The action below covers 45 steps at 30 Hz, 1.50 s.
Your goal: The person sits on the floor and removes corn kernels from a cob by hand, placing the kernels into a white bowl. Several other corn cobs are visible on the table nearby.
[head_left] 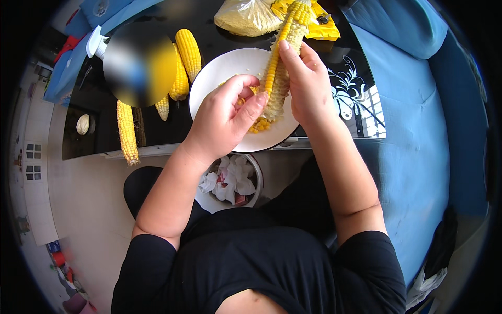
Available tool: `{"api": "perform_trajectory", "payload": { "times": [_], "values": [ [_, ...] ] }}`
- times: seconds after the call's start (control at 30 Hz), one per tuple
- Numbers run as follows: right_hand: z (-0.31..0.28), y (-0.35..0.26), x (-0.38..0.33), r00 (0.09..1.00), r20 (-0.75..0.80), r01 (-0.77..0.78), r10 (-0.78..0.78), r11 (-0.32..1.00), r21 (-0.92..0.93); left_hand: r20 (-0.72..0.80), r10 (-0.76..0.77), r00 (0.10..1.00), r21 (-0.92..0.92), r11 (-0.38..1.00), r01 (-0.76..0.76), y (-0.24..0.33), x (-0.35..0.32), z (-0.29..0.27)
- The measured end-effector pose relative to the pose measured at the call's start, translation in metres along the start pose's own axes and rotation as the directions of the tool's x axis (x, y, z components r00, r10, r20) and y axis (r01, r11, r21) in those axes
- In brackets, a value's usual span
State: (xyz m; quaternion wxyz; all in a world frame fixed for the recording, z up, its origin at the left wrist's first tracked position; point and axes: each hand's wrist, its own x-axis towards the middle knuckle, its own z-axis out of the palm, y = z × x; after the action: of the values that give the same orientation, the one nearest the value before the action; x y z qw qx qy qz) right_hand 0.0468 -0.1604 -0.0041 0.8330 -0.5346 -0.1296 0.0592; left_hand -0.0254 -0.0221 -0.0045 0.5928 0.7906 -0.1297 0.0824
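A partly stripped corn cob (281,78) slants over a white plate (205,78). Yellow kernels remain at its far tip and in a row along its left side; the rest is pale and bare. My right hand (312,86) grips the cob around its middle, thumb on top. At the near end, my left hand (225,114) is closed, its thumb pressed against the kernel row and its fingers curled. Loose kernels (260,125) lie on the plate beneath, and some yellow shows between the left fingers; whether they hold any is unclear.
Whole corn cobs (189,52) lie left of the plate; another ear (127,131) overhangs the black table's (157,137) near edge. A blurred round patch hides part of that side. A bag of yellow grain (246,18) and a yellow package (321,29) stand behind. Below is a waste bin (257,191).
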Motion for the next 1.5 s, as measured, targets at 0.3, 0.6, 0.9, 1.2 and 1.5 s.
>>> {"api": "perform_trajectory", "payload": {
  "times": [0.3,0.6,0.9,1.2,1.5],
  "values": [
    [0.013,0.016,-0.005,0.990,-0.018,0.142,-0.142,0.990,0.000,0.012,0.095,0.995,0.051,0.994,-0.095,-0.015,0.001,0.006],
    [0.014,0.014,-0.006,0.998,-0.004,0.068,-0.068,0.997,-0.024,0.066,0.129,0.989,0.017,0.991,-0.131,-0.010,-0.001,0.004],
    [0.011,0.018,-0.004,0.997,0.035,0.069,-0.068,0.997,-0.044,0.086,0.162,0.983,0.162,0.971,-0.174,-0.015,-0.002,0.003],
    [0.009,0.012,-0.004,0.999,0.020,-0.039,0.038,0.998,0.040,0.080,0.045,0.996,0.098,0.994,-0.052,-0.016,0.000,0.000],
    [0.011,0.015,-0.005,1.000,-0.014,-0.024,0.022,0.987,-0.160,0.056,-0.041,0.998,-0.254,0.966,0.054,-0.015,-0.002,0.003]
  ]
}}
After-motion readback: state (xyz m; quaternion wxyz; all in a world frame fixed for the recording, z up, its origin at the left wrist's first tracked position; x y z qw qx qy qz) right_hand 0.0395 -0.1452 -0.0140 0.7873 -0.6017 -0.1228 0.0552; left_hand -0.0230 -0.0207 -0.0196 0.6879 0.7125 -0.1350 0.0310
